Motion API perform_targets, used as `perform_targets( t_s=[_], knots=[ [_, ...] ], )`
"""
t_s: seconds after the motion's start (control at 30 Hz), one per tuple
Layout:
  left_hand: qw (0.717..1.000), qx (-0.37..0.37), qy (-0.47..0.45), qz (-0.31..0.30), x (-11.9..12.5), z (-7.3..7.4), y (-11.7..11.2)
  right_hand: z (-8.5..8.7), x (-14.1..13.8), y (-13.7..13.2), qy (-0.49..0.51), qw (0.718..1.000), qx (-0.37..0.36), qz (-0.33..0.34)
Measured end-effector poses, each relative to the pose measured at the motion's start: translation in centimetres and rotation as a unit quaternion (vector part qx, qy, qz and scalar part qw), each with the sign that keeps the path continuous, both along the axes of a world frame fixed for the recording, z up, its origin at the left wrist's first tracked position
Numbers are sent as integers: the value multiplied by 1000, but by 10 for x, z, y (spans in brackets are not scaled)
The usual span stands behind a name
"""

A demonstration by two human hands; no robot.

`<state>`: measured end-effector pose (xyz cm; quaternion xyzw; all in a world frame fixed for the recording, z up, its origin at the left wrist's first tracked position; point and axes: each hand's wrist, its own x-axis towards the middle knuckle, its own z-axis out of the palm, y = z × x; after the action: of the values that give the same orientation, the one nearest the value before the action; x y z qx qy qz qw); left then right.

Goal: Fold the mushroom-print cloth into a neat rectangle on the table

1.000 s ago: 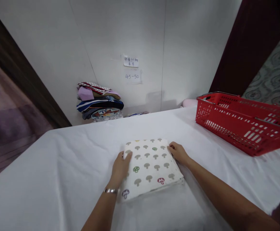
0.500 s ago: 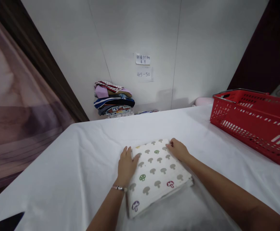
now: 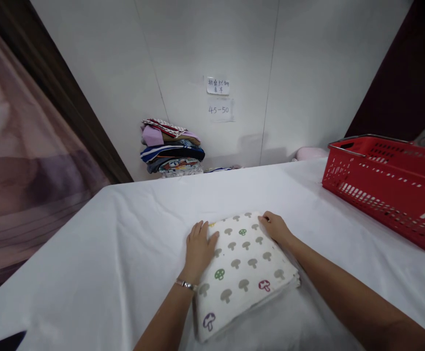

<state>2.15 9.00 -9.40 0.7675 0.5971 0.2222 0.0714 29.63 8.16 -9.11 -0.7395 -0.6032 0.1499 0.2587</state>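
Observation:
A folded white cloth point(image 3: 240, 273) printed with grey, green, red and purple mushrooms lies on the white-covered table point(image 3: 154, 273), in front of me. Along its left edge rests my left hand point(image 3: 200, 248), fingers stretched out and thumb lying on top of the cloth. My right hand point(image 3: 276, 227) is at the far right corner, thumb and fingers pinched on the cloth's edge. Several layers show at the cloth's near right corner.
A red plastic basket point(image 3: 388, 185) stands at the right. Behind the table's far edge is a pile of folded fabrics point(image 3: 172, 148) against the wall. Paper labels point(image 3: 220, 109) hang above. A dark object point(image 3: 6, 342) lies at the lower left, and a pinkish curtain point(image 3: 26, 170) hangs left.
The cloth and both hands appear slightly further right and lower in view, with the camera also shifting a little. Both hands keep the same places on the cloth.

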Motion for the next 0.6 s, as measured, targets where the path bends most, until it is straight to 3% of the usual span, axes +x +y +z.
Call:
perform_targets(
  t_s=[0.27,0.43,0.6],
  knots=[
    [999,26,-30,-25,1,4,-1,16,-10,15,-76,997,-18,-12],
    [998,39,-40,-8,0,-4,-2,12,-9,16,-130,991,-8,-3],
    [998,33,-61,-3,-2,-10,-2,10,-6,16,-158,986,-53,-4]
  ],
)
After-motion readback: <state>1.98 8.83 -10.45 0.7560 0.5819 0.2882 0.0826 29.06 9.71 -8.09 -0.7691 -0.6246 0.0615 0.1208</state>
